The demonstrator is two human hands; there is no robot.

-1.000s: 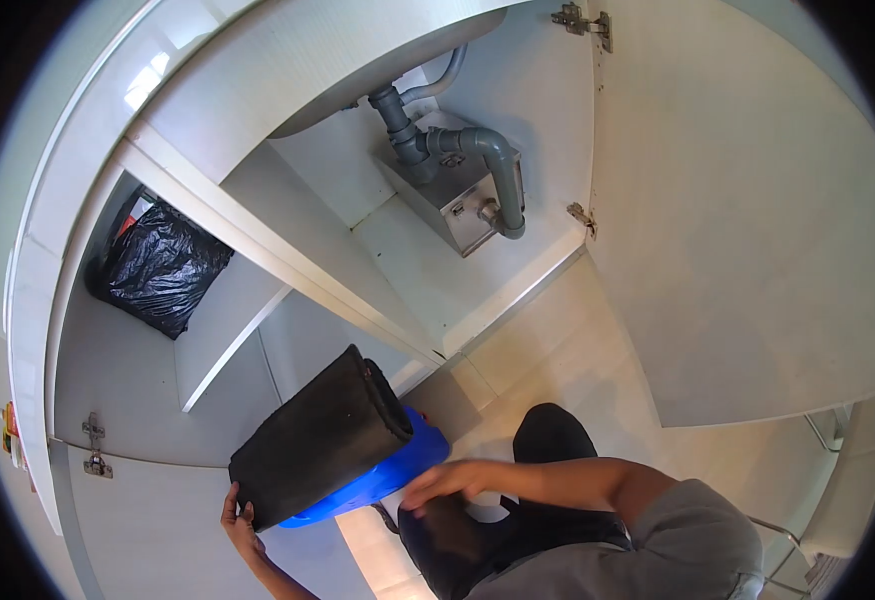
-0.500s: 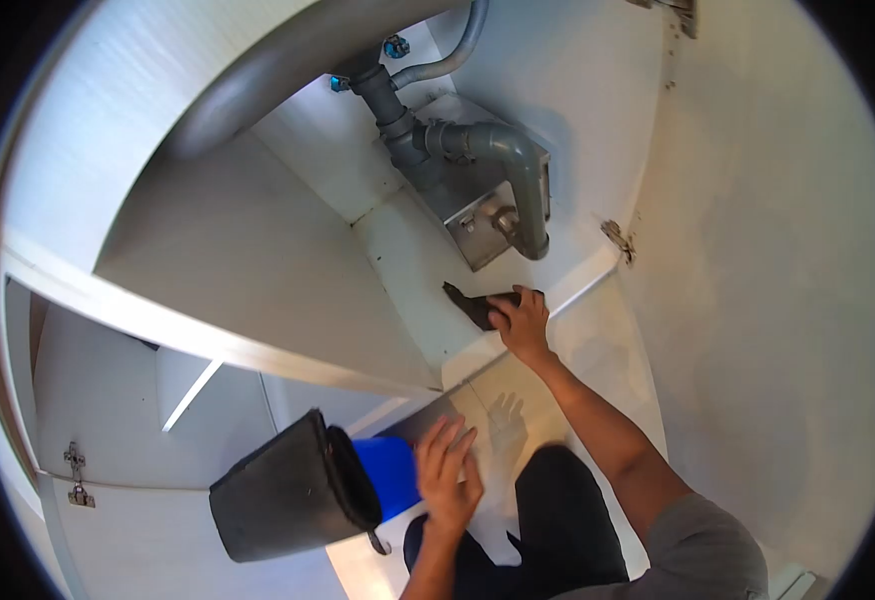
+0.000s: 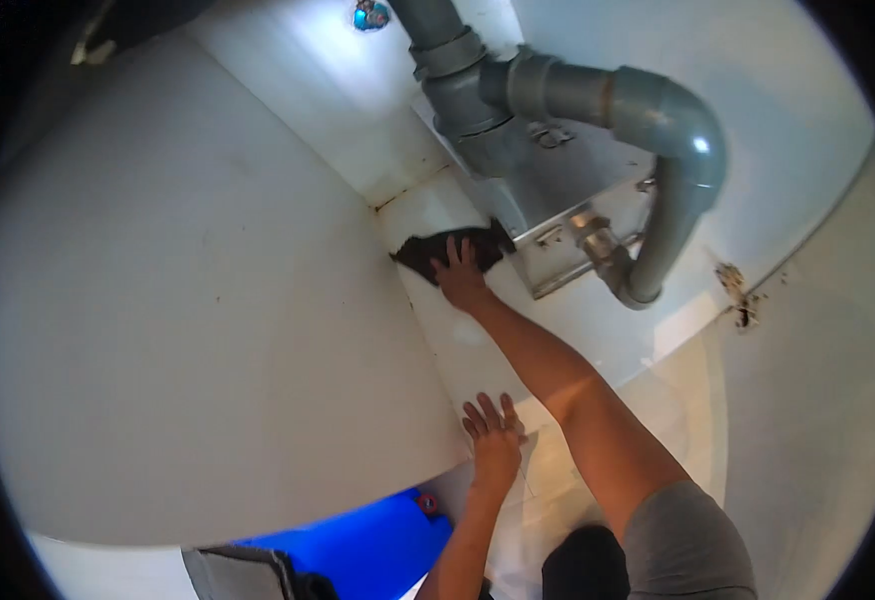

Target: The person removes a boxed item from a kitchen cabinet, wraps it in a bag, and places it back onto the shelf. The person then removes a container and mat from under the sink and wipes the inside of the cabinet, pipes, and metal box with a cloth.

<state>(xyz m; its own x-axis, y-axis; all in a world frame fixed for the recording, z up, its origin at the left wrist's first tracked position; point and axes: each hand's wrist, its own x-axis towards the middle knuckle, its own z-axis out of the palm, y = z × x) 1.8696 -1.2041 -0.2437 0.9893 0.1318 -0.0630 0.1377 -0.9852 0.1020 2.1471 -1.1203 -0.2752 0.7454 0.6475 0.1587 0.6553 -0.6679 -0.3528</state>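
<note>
A dark cloth point(image 3: 420, 252) lies spread on the white cabinet floor point(image 3: 448, 330), reaching to the foot of a metal box point(image 3: 568, 185). My right hand point(image 3: 463, 278) rests on top of this cloth, fingers apart and pressed down on it; their tips stand out against the dark fabric. Lower down, near the cabinet's front edge, my left hand point(image 3: 496, 435) is open with spread fingers and holds nothing. Whether its fingertips touch the cabinet edge, I cannot tell.
A thick grey drain pipe point(image 3: 673, 125) bends down at the right of the metal box. A white panel point(image 3: 228, 330) fills the left side. Below it are a blue container point(image 3: 358, 545) and a dark grey bin point(image 3: 243, 572). A hinge point(image 3: 743, 300) sits at the right.
My right hand and the cloth have moved deeper into the cabinet, and the cloth is now spread flatter. The left hand has moved up towards the cabinet edge. My view has come closer.
</note>
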